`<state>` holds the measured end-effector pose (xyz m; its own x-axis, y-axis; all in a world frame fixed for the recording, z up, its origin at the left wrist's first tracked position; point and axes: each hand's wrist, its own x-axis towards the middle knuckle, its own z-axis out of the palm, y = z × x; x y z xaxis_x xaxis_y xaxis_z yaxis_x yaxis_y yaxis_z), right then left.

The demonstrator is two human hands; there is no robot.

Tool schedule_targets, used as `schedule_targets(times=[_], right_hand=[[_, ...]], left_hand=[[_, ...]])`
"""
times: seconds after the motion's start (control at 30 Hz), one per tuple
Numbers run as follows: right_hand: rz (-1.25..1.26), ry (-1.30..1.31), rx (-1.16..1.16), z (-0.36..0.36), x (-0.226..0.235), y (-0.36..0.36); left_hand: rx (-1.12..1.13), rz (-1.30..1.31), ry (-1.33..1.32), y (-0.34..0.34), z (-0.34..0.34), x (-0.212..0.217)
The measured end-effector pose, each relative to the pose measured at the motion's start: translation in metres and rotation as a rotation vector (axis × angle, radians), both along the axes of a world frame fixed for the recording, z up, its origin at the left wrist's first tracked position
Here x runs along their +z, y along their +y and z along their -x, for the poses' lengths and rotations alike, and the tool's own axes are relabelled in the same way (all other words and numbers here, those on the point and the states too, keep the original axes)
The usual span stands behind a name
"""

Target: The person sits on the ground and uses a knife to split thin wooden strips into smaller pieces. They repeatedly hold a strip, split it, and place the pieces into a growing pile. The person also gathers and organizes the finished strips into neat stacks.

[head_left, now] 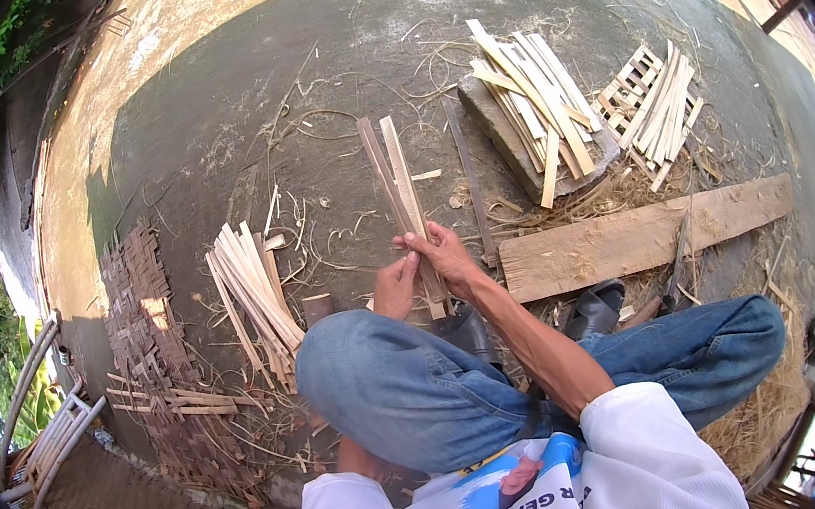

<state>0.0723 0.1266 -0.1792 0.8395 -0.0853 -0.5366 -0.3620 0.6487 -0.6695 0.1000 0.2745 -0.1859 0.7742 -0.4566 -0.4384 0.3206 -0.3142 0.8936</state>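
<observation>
Two flat bamboo strips (405, 176) stand out ahead of me in a narrow V, their lower ends together between my knees. My right hand (445, 258) is closed around them near the lower end, with its thumb pointing left. My left hand (395, 287) is close against their left side, fingers curled in; what it pinches, if anything, is hidden. To the left of my hands a fan of pale bamboo strips (257, 297) lies on the ground, next to a short round wooden block (317, 309).
A stone block (504, 133) bears a pile of pale strips (544, 88); another bundle (663, 115) lies to its right. A wooden plank (647, 237) and a dark thin bar (470, 182) lie nearby. Woven matting (144, 325) is at left. Shavings litter the floor.
</observation>
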Motion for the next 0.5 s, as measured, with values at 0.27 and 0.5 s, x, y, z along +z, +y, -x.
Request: schedule_targets(times=[0.27,0.5], right_hand=[[-0.144,0.029,-0.114,0.011,-0.004,-0.011],[-0.259,0.031,-0.045,0.023,0.001,-0.027]], left_hand=[[0.401,-0.05,-0.079,0.033,0.0,-0.005],[0.673,0.067,-0.051,0.054,-0.023,0.001]])
